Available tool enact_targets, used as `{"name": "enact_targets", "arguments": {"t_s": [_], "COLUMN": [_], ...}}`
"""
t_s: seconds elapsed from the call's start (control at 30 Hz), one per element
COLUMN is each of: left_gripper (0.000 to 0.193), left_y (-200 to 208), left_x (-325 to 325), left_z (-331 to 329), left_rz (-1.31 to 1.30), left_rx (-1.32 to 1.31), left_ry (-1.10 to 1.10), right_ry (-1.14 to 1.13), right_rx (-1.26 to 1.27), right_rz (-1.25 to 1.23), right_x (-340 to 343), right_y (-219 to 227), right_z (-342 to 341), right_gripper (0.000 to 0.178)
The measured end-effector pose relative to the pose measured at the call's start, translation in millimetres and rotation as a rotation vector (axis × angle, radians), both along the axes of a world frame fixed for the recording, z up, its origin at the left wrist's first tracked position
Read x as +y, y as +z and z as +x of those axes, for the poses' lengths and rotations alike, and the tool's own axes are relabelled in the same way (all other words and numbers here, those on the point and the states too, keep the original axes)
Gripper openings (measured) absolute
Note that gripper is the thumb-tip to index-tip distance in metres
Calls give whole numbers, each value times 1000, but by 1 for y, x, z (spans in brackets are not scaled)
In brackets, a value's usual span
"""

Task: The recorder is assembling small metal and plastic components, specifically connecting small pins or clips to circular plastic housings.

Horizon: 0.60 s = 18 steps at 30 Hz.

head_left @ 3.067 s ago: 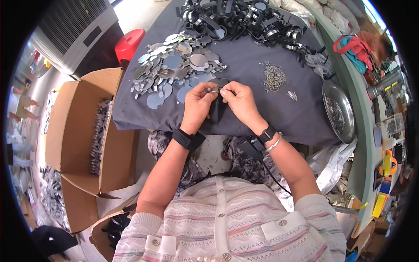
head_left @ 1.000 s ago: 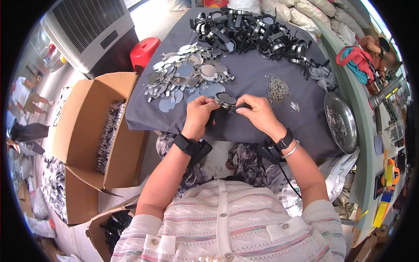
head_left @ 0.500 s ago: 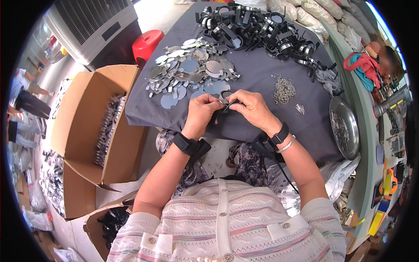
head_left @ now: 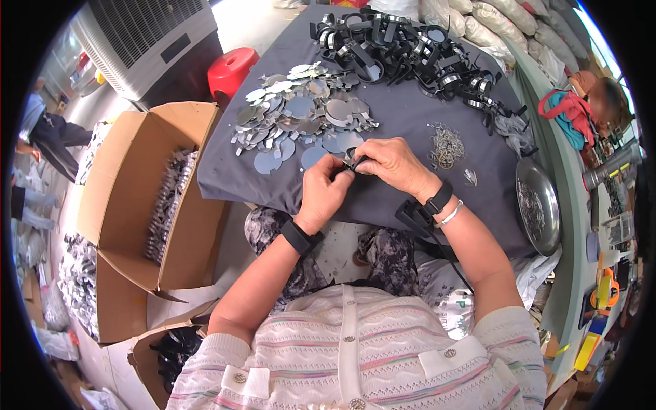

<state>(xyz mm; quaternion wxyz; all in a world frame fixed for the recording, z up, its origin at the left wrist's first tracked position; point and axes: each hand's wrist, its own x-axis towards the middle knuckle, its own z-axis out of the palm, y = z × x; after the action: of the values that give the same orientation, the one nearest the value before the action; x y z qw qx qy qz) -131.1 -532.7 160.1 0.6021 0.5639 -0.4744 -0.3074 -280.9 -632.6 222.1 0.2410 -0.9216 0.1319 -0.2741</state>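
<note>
My left hand and my right hand meet over the table's near edge. Between their closed fingertips is a small black part with a metal ring, mostly covered by the fingers. It looks like the pieces in the pile of black parts with metal rings at the far side. Just beyond my left hand lies a heap of flat round metal discs with tabs. To the right of my right hand sit a small pile of tiny wire-like metal pieces and a few loose bits.
A round steel tray holding small pieces stands at the table's right edge. Left of the dark tablecloth are an open cardboard box with metal parts, a red stool and an air cooler. Sacks lie behind.
My left wrist has turned and dropped slightly toward me, its fingers now bunched around the black part. My right hand has shifted only a little. A person at the far left has moved.
</note>
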Motion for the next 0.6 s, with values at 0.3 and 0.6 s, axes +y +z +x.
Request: {"name": "enact_targets", "arguments": {"t_s": [0.3, 0.6], "left_gripper": [26, 25], "left_y": [-3, -3], "left_x": [1, 1], "left_z": [2, 0], "left_rz": [-190, -161], "left_rx": [-454, -330], "left_ry": [136, 130], "right_ry": [84, -99], "right_rx": [98, 15], "right_rz": [55, 155], "right_x": [-12, 7], "right_y": [8, 3], "right_z": [11, 10], "right_gripper": [18, 21]}}
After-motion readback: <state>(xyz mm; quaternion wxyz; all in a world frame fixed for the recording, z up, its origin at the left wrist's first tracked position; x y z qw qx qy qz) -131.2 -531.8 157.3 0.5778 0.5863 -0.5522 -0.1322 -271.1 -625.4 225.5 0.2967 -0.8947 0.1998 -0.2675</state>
